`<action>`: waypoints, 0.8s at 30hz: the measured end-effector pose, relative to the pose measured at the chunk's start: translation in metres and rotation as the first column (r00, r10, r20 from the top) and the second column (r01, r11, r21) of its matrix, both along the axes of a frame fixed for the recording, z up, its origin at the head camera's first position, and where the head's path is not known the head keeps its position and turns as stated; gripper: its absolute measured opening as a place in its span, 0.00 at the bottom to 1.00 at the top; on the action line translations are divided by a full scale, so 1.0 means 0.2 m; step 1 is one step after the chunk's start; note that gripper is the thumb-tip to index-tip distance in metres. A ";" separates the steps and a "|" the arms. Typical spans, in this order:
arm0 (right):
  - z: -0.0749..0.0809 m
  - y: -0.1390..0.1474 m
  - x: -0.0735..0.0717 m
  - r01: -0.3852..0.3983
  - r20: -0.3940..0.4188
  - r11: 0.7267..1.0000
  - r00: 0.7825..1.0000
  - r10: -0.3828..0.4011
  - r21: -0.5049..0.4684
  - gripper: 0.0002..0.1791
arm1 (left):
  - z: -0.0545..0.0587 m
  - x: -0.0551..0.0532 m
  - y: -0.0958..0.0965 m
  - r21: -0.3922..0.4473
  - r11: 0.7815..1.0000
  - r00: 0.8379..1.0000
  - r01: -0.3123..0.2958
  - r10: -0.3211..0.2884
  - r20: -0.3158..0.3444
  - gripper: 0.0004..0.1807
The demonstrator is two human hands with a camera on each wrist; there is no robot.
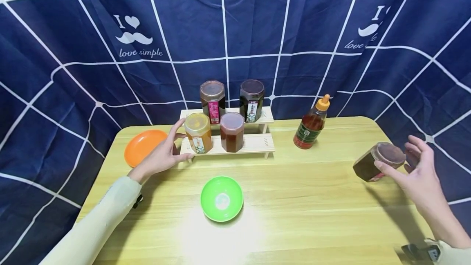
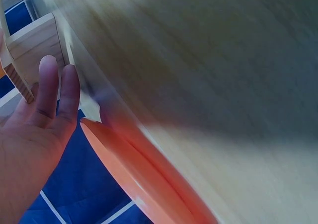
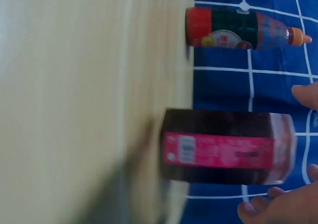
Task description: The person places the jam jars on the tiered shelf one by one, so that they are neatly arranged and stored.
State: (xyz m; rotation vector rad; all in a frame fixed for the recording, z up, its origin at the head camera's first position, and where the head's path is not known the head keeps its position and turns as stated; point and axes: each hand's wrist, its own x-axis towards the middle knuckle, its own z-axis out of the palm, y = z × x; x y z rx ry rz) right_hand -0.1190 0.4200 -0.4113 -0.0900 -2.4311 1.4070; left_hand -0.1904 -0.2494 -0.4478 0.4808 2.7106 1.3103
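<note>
My left hand (image 1: pixel 167 150) is at the left end of a two-step wooden stand (image 1: pixel 254 144). Its index finger and thumb spread beside a jar of yellow contents (image 1: pixel 198 134) on the lower step. In the left wrist view, relaxed fingers (image 2: pixel 70 80) lie beside the stand's wooden end (image 2: pixel 39 45). Far to the right, my right hand (image 1: pixel 419 171) spreads thumb and fingers about the lid of a dark jar with a pink label (image 1: pixel 375 160). The right wrist view shows gaps between this jar (image 3: pixel 223 147) and the fingertips (image 3: pixel 248 209), its base at the tabletop.
A reddish-brown jar (image 1: pixel 232 134) shares the lower step; two dark jars (image 1: pixel 211 101) stand on the upper one. A sauce bottle with an orange cap (image 1: pixel 310 124) stands right of the stand. An orange plate (image 1: pixel 143 144) lies left, a green bowl (image 1: pixel 222 199) in front. Blue cloth (image 1: pixel 257 23) surrounds the table.
</note>
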 end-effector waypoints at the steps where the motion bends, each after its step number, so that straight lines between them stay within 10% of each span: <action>1: -0.02 0.01 0.00 -0.029 -0.006 0.997 1.000 0.029 -0.073 0.56 | 0.00 0.00 0.00 -0.001 1.000 1.000 -0.001 0.001 0.000 0.65; 7: -0.11 0.06 -0.02 -0.167 -0.062 0.883 0.986 0.155 -0.440 0.52 | 0.01 0.01 0.00 -0.002 1.000 1.000 -0.004 0.004 0.003 0.65; 15: -0.16 0.03 -0.04 -0.094 -0.072 0.958 0.994 0.077 -0.270 0.50 | 0.01 0.01 0.00 -0.003 1.000 1.000 -0.007 0.007 0.004 0.65; 24: -0.19 0.03 -0.06 -0.064 -0.076 0.963 0.996 0.046 -0.261 0.52 | 0.01 0.00 0.00 -0.008 1.000 1.000 -0.009 0.009 0.001 0.64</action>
